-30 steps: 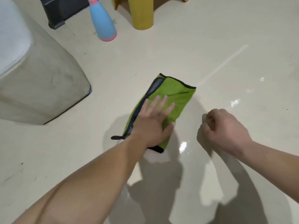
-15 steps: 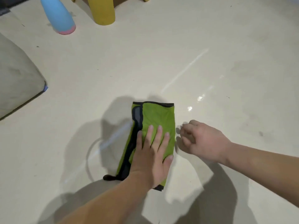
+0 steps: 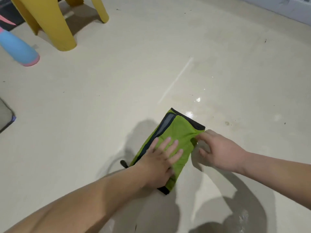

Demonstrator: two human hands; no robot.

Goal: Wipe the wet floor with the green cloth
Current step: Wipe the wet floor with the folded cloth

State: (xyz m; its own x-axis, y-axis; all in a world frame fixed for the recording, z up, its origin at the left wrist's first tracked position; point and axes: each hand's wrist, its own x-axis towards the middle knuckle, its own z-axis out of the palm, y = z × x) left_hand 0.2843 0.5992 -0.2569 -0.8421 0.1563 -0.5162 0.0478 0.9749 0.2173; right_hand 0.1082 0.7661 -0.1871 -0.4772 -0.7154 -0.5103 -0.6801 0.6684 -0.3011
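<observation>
The folded green cloth (image 3: 180,130), edged in black, lies on the pale floor at centre. My left hand (image 3: 159,163) presses flat on its near half, fingers spread. Fingertips of my right hand (image 3: 220,152) pinch the cloth's right edge near the far corner, and the fabric bunches there. Wet patches (image 3: 198,99) glint on the floor just beyond and right of the cloth. A faint wet arc shows to the cloth's left.
A yellow plastic stool (image 3: 55,27) stands at the top left, with a blue and pink bottle (image 3: 18,49) beside it. A grey cushion corner (image 3: 5,116) shows at the left edge. A wall base (image 3: 294,7) runs along the top right.
My left hand has slid the cloth to the right over the floor. My right hand has gone from a loose fist beside the cloth to pinching its right edge.
</observation>
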